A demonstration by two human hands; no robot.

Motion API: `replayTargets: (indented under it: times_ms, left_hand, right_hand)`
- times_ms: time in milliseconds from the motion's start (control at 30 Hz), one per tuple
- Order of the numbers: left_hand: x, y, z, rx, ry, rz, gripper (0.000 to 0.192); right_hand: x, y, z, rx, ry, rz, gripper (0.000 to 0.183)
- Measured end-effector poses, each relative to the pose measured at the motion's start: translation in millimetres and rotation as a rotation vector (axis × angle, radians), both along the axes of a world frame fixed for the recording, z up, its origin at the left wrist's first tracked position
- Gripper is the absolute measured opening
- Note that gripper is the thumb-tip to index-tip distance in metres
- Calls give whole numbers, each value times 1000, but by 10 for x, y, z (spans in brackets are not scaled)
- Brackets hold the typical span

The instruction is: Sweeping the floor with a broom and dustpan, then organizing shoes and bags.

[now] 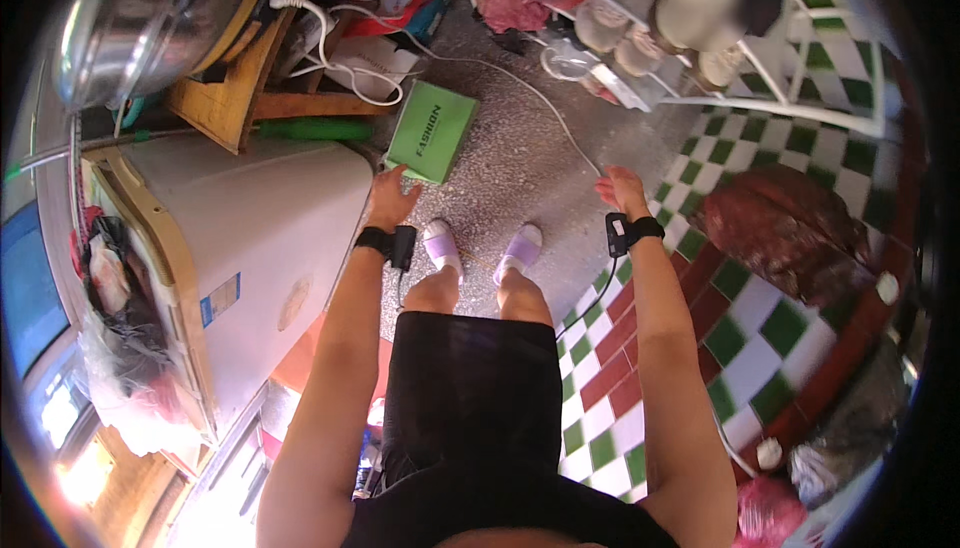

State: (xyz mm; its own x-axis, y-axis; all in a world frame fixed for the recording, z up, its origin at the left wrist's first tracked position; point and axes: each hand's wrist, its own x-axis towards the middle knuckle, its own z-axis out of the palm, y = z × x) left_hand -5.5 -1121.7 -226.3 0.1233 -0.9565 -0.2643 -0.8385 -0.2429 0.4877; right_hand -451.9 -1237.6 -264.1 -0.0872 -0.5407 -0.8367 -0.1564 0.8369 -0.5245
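Observation:
My left hand (pixel 392 199) is at the near left corner of a green cardboard box (pixel 431 131), thumb and fingers apart. Its fingertips overlap the box's edge in the picture; whether they touch it I cannot tell. The box lies on the speckled floor and bears black writing. Out to the right, my right hand (pixel 622 191) hangs with slightly bent fingers and no object seen in it. A thin white cable (pixel 544 97) runs across the floor towards that hand and passes out of sight there. Both wrists carry black straps with small devices.
A white refrigerator-like cabinet (pixel 262 210) stands at left. Above it are a wooden stand (pixel 247 97) and a large metal pot (pixel 157 15). A white shoe rack (pixel 787 109) holds several shoes at upper right. A dark red bag (pixel 780 233) rests against the green-and-white tiles.

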Motion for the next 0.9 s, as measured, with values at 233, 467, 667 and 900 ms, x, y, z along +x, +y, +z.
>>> replayTargets:
  times_ms: [233,467,667,900]
  left_hand:
    - [960,323,-1838,404,-77,-128,56]
    - [690,438,-2477,563,987,1085,84]
    - [614,685,-3020,461,1328,1264,103]
    - [425,533,-3090,450,1559,1137,99]
  right_hand:
    - [1303,-186,-970,35,-172,239,39]
    - [1916,-397,-2124,-258,150,695,43]
    - [2725,-606,-2609,-139,-191,546,75]
    - [2917,-762,-3057,-251,-298,501,85]
